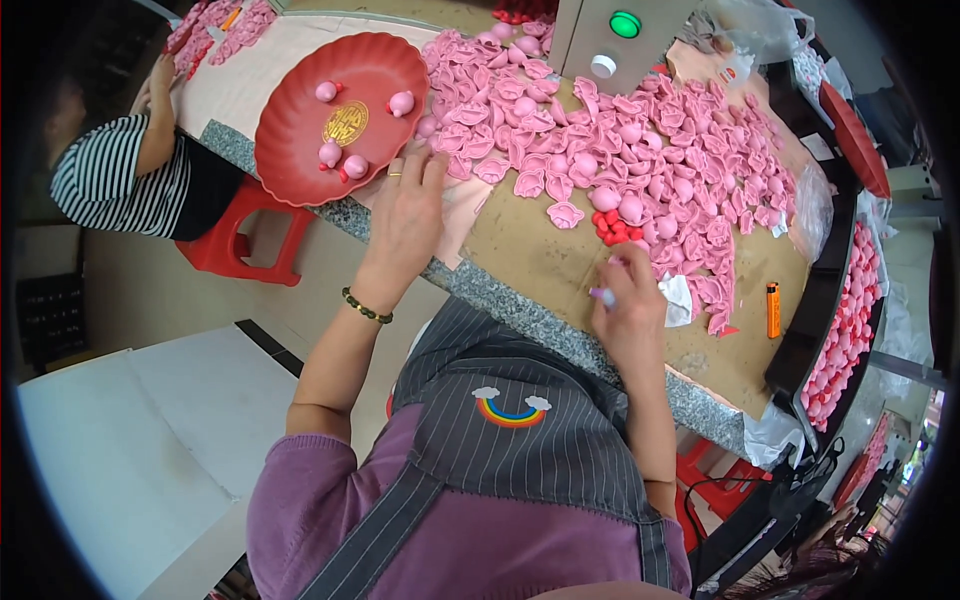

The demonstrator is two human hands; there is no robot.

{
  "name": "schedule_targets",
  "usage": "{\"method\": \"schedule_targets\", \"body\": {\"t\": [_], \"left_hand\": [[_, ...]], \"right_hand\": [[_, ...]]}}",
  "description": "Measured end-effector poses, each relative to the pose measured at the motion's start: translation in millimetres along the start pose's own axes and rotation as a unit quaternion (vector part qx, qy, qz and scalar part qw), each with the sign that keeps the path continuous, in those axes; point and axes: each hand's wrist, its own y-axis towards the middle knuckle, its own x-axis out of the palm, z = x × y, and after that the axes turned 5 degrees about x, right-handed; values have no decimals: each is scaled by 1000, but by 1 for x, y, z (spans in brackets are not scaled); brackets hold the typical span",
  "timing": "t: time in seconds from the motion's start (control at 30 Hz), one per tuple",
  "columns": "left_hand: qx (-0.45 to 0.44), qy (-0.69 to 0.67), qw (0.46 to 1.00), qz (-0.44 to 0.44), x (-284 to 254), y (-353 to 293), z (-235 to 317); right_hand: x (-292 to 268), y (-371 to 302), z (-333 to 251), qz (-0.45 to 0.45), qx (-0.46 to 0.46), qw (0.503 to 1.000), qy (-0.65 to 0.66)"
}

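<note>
My left hand (408,208) reaches over the table's near edge, fingers stretched out and apart. Its fingertips are at the left border of a heap of pink, ruffle-edged hollow pieces (565,215) and round pink balls (631,208). In my right hand (632,312), the curled fingers hold a small purple-and-whitish thing (603,296), mostly covered, whose kind I cannot make out. Just beyond that hand sits a little cluster of shiny red pieces (612,228). Left of my left hand stands a red scalloped tray (285,150) with several pink balls bearing red bits.
A grey machine housing with a green button (625,24) rises behind the heap. An orange lighter (773,310) and crumpled white paper (677,300) lie to the right. Beyond is a black-rimmed tray (800,370) of pink and red pieces. Another person in stripes (110,165) sits far left.
</note>
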Motion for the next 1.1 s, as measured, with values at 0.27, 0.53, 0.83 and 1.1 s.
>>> {"method": "schedule_targets", "body": {"t": [0.27,0.53,0.83,1.1], "left_hand": [[-21,-130,991,-21,-9,4,6],[-274,-708,644,-94,-1,-5,52],[-321,-821,459,-110,9,-15,70],[-331,-815,459,-123,10,-14,81]], "right_hand": [[8,18,16,81,35,976,197],[1,31,-1,-42,-51,995,-68],[-2,26,7,-15,-99,993,-55],[-5,16,2,19,67,979,191]]}}
